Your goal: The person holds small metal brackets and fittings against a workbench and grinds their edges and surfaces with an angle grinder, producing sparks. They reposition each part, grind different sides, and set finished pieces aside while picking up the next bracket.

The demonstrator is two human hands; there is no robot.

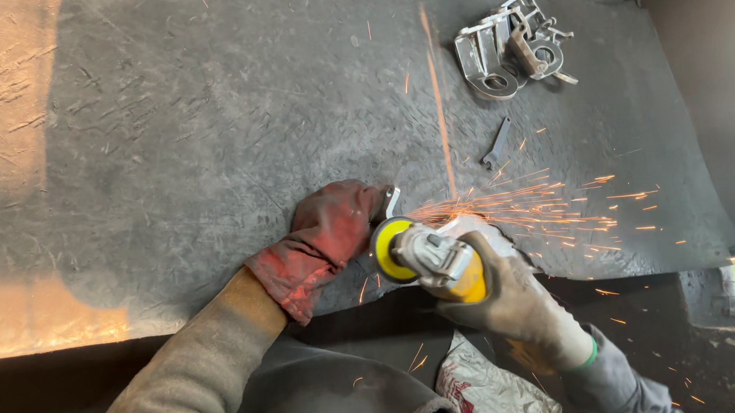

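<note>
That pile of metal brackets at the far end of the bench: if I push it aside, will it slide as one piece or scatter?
The pile of metal brackets looks loosely interlocked, so it would probably shift partly together, then spread. The pieces look like rigid cut steel, likely heavy for their size. The rough dark bench top should drag on them, so they probably won't slide far or roll.

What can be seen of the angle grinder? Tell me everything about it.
The angle grinder is a small hand tool with a grey metal head, a yellow body and a yellow disc guard facing the left hand. The right hand, in a grey work glove, grips its body. Its disc meets a small metal piece that the red-gloved left hand pins to the dark bench top. Orange sparks spray rightward. The disc itself is mostly hidden.
</note>
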